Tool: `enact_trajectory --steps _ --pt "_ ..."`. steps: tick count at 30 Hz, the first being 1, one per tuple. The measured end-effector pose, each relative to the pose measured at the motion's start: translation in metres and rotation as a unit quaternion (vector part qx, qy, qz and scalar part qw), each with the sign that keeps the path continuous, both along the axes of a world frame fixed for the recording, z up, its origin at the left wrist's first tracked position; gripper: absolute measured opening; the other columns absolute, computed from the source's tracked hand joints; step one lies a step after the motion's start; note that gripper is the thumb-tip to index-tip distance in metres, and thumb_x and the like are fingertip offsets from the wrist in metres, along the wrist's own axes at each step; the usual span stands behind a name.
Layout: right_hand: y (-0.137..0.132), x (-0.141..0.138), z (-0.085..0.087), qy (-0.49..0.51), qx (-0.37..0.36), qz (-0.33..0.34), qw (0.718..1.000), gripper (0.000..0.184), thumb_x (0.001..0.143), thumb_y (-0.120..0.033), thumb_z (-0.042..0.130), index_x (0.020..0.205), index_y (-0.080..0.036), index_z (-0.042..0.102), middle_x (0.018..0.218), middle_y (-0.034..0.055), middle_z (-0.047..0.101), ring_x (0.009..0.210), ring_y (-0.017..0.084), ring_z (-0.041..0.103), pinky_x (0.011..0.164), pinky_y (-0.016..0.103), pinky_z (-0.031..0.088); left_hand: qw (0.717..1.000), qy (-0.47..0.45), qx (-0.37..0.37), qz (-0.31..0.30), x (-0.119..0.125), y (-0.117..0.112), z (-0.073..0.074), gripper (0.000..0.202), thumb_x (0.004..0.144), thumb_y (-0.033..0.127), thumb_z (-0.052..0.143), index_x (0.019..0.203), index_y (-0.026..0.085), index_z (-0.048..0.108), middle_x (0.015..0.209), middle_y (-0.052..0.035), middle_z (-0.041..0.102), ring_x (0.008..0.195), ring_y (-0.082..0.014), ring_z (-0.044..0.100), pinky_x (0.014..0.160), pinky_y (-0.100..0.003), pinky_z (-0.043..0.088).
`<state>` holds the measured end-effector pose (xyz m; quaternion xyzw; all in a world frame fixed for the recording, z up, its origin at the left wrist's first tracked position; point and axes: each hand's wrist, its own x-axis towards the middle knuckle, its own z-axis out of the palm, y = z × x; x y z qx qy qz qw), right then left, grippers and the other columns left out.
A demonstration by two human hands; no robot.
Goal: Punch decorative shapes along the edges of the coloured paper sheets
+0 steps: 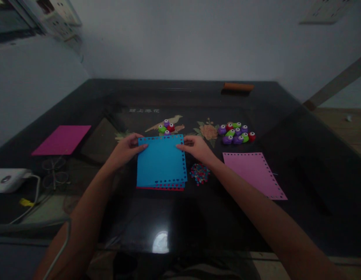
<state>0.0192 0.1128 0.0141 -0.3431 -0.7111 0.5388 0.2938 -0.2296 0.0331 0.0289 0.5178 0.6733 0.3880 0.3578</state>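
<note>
A blue sheet of paper (161, 161) with small holes punched along its top, right and part of its bottom edge is held between my two hands. My left hand (129, 147) pinches its upper left corner, thumb on top. At the upper right corner, my right hand (194, 147) grips it the same way. More punched sheets show under its lower edge, among them a red sheet (168, 189). Beside the blue paper, below my right hand, lies a small heap of red, blue and pale paper bits (200, 174).
Small eye-topped punches (234, 133) cluster at right; several more (167, 126) stand behind the paper. A pink punched sheet (253, 171) lies right, a magenta sheet (62, 140) left. A white device with a cable (9, 180) sits at left, an orange-brown roll (238, 86) at the back.
</note>
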Motion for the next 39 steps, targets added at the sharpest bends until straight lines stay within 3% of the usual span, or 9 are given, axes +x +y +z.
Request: enact_trajectory --steps 3,7,11,15,19,26,30,36,39 --pt "-0.001 0.001 0.003 -0.012 -0.044 0.02 0.999 0.016 0.072 -0.028 0.067 0.065 -0.017 0.059 0.064 -0.0004 0.062 0.062 0.013 0.056 0.062 0.028 0.044 0.999 -0.039 0.017 0.033 0.004 0.001 -0.002 0.034 0.067 0.034 0.071 0.092 0.02 0.055 0.077 -0.0005 0.064 0.068 -0.0177 0.061 0.057 -0.027 0.051" --pt "0.001 0.005 0.008 0.026 -0.116 0.017 0.993 0.007 0.072 -0.023 0.066 0.071 -0.017 0.062 0.069 0.0012 0.065 0.063 0.013 0.058 0.063 0.03 0.047 0.992 -0.114 0.024 0.054 0.014 0.001 -0.004 0.036 0.075 0.031 0.064 0.107 0.019 0.053 0.084 -0.0029 0.068 0.072 -0.0195 0.065 0.063 -0.032 0.056" --pt "0.005 0.013 0.02 0.013 -0.075 -0.018 0.997 0.015 0.072 -0.026 0.068 0.065 -0.017 0.059 0.065 0.0005 0.062 0.062 0.013 0.056 0.061 0.029 0.045 0.983 -0.183 0.003 0.006 0.028 -0.005 -0.007 0.038 0.082 0.036 0.058 0.115 0.018 0.053 0.098 -0.0097 0.07 0.086 -0.0253 0.068 0.072 -0.038 0.058" --pt "0.008 0.024 0.036 0.029 -0.065 -0.033 0.997 0.018 0.07 -0.031 0.07 0.066 -0.017 0.059 0.067 0.0011 0.063 0.065 0.014 0.056 0.061 0.029 0.045 0.971 -0.216 -0.084 -0.054 0.044 -0.018 -0.005 0.045 0.076 0.042 0.069 0.112 0.016 0.058 0.104 -0.0119 0.071 0.09 -0.0288 0.069 0.077 -0.041 0.059" --pt "0.008 0.031 0.048 0.042 -0.051 -0.053 0.996 0.021 0.067 -0.034 0.073 0.068 -0.017 0.062 0.066 0.0005 0.062 0.063 0.014 0.056 0.061 0.029 0.045 0.96 -0.224 -0.144 -0.081 0.056 -0.028 0.001 0.056 0.074 0.04 0.073 0.122 0.018 0.052 0.109 -0.0119 0.07 0.088 -0.028 0.07 0.075 -0.042 0.06" --pt "0.006 0.034 0.055 0.053 -0.036 -0.043 0.997 0.019 0.07 -0.033 0.072 0.071 -0.016 0.063 0.065 -0.0004 0.06 0.063 0.014 0.056 0.059 0.029 0.043 0.964 -0.213 -0.125 -0.094 0.059 -0.031 0.002 0.05 0.073 0.04 0.073 0.115 0.018 0.057 0.095 -0.0085 0.074 0.073 -0.0246 0.072 0.066 -0.038 0.061" --pt "0.005 0.035 0.056 0.051 -0.024 -0.039 0.998 0.018 0.071 -0.032 0.071 0.072 -0.016 0.063 0.066 -0.0006 0.059 0.063 0.013 0.055 0.057 0.028 0.042 0.969 -0.199 -0.107 -0.098 0.059 -0.03 0.001 0.049 0.071 0.04 0.074 0.112 0.017 0.059 0.094 -0.0081 0.074 0.075 -0.0247 0.071 0.067 -0.038 0.061" --pt "0.006 0.036 0.055 0.034 0.019 -0.058 0.998 0.019 0.073 -0.034 0.07 0.074 -0.016 0.064 0.069 0.0001 0.059 0.068 0.014 0.055 0.058 0.027 0.041 0.971 -0.168 -0.12 -0.12 0.06 -0.03 0.002 0.044 0.071 0.044 0.072 0.104 0.017 0.06 0.07 -0.0039 0.072 0.063 -0.0233 0.07 0.056 -0.034 0.059" --pt "0.007 0.036 0.054 0.032 0.036 -0.064 0.997 0.018 0.073 -0.034 0.069 0.073 -0.016 0.064 0.069 -0.0001 0.059 0.067 0.013 0.054 0.058 0.027 0.04 0.974 -0.144 -0.111 -0.134 0.059 -0.028 0.0 0.04 0.072 0.044 0.071 0.099 0.017 0.062 0.068 -0.0028 0.071 0.06 -0.0216 0.069 0.054 -0.031 0.058"
